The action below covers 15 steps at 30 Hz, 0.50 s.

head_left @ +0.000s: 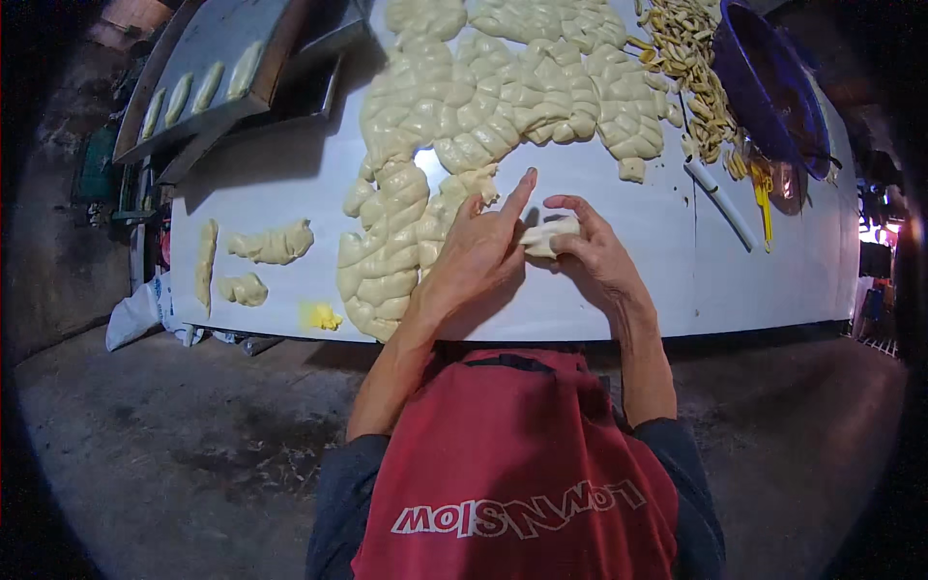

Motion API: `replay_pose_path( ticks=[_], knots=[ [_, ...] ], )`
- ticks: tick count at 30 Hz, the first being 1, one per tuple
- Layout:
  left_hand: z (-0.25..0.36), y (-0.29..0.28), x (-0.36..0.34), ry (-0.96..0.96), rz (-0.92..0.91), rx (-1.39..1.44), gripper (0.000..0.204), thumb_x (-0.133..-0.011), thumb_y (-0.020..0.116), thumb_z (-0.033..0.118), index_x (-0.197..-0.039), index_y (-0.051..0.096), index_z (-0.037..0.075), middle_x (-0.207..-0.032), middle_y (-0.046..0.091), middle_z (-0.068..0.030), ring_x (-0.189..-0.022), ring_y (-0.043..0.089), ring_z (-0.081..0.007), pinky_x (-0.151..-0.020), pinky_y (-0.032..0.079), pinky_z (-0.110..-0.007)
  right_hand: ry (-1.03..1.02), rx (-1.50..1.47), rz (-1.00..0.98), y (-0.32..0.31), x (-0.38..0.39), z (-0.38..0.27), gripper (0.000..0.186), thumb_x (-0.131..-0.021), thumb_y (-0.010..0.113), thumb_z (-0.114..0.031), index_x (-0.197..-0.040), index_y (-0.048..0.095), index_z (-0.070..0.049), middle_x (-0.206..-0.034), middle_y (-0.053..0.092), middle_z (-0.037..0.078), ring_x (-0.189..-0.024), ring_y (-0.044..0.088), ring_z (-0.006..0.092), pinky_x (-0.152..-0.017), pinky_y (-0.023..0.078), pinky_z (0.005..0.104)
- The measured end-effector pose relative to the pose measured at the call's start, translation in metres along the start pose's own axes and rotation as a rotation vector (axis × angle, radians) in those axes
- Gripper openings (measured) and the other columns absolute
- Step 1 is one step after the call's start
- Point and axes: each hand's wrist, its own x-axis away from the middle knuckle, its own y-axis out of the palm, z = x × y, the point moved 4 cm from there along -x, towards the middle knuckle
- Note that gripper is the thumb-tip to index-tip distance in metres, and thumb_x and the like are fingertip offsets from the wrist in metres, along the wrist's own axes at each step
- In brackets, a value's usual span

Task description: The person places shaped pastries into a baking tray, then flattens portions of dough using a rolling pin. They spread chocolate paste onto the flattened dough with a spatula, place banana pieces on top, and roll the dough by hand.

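My left hand (483, 246) is open over the white work table (735, 290), its index finger stretched out, beside the large mass of cut pale dough (387, 261); its lower fingers are partly hidden. My right hand (594, 246) is closed on a small, irregular piece of dough (541, 234) between thumb and fingers, with the index finger arched over it. The piece lies close against the right side of my left hand. Further left on the table are a long thin dough strip (206, 266), two lumpy dough pieces (271, 242) and a small yellow lump (319, 314).
At the upper left are metal trays (198, 58), the top one holding several dough sticks. At the upper right are small dough bits (681, 68), a large purple basin (764, 87), a white rod (720, 198) and a yellow tool (764, 198). A white sack (140, 319) stands beside the table.
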Motion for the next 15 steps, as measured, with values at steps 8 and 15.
replay_pose_path(
  ticks=[8,15],
  knots=[
    [0.014,-0.001,0.006,0.093,0.151,-0.059,0.091,-0.076,0.084,0.026,-0.154,0.041,0.010,-0.081,0.066,-0.0108,-0.089,0.065,-0.0322,-0.106,0.038,-0.054,-0.075,0.384,0.098,-0.001,0.000,0.007,0.026,-0.090,0.068,-0.015,-0.110,0.066,0.003,-0.086,0.067,0.007,-0.077,0.062,0.0130,-0.069,0.051,0.0274],
    [0.011,0.016,0.006,0.056,0.106,-0.275,0.034,-0.078,0.077,0.018,-0.111,0.075,0.018,-0.085,0.071,-0.0050,-0.088,0.068,-0.0241,-0.105,0.041,-0.053,-0.204,0.726,0.148,0.003,0.002,-0.010,0.019,-0.084,0.066,-0.011,-0.093,0.067,0.005,-0.077,0.065,0.005,-0.070,0.060,0.0107,-0.062,0.049,0.0273]
  ],
)
